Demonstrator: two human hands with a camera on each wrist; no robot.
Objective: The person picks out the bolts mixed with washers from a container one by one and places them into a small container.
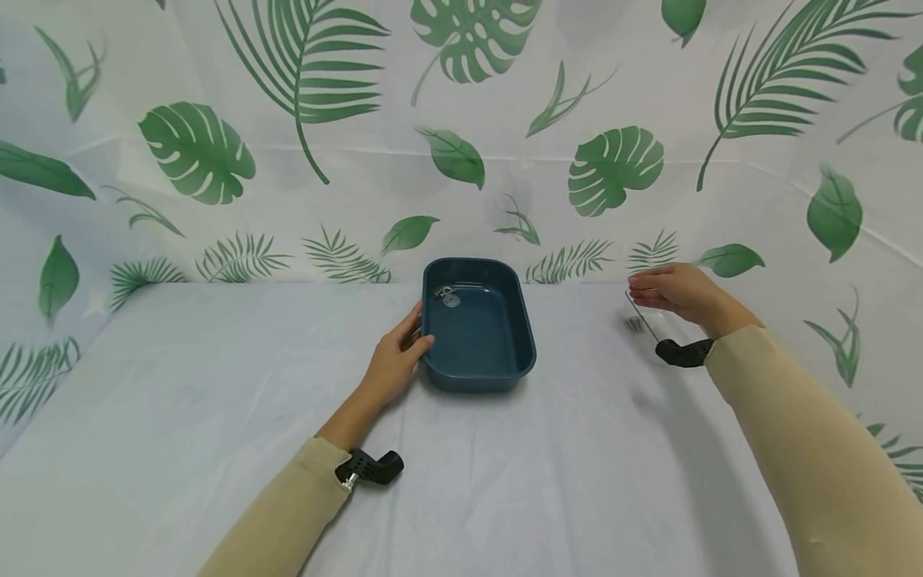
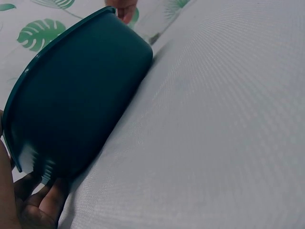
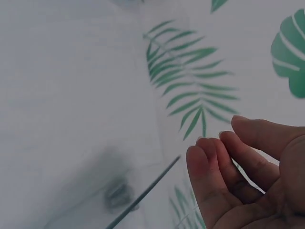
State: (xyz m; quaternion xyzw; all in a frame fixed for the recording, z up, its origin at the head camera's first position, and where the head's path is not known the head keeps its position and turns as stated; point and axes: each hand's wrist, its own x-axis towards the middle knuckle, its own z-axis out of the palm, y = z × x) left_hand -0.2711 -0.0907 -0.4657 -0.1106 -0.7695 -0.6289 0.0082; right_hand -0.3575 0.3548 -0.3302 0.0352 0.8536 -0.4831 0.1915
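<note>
A dark blue rectangular tub (image 1: 479, 383) stands on the white cloth, with a few small metal pieces (image 1: 449, 297) in its far left corner. My left hand (image 1: 392, 357) grips the tub's left side, thumb at the rim; in the left wrist view its fingers (image 2: 47, 202) reach against the outer wall. Off to the tub's right, my right hand (image 1: 674, 292) is raised over the cloth, fingers loosely bent. In the right wrist view the thumb stands apart from the fingers (image 3: 209, 176), and nothing shows between them. Small metal parts (image 1: 634, 324) lie below this hand, blurred in the wrist view.
A thin metal rod (image 1: 642, 316) slants from the black device (image 1: 681, 353) on the right wrist to near the fingertips. Another black device (image 1: 371, 466) sits on the left wrist. Behind the table (image 1: 216, 401) hangs a leaf-printed sheet (image 1: 519, 152).
</note>
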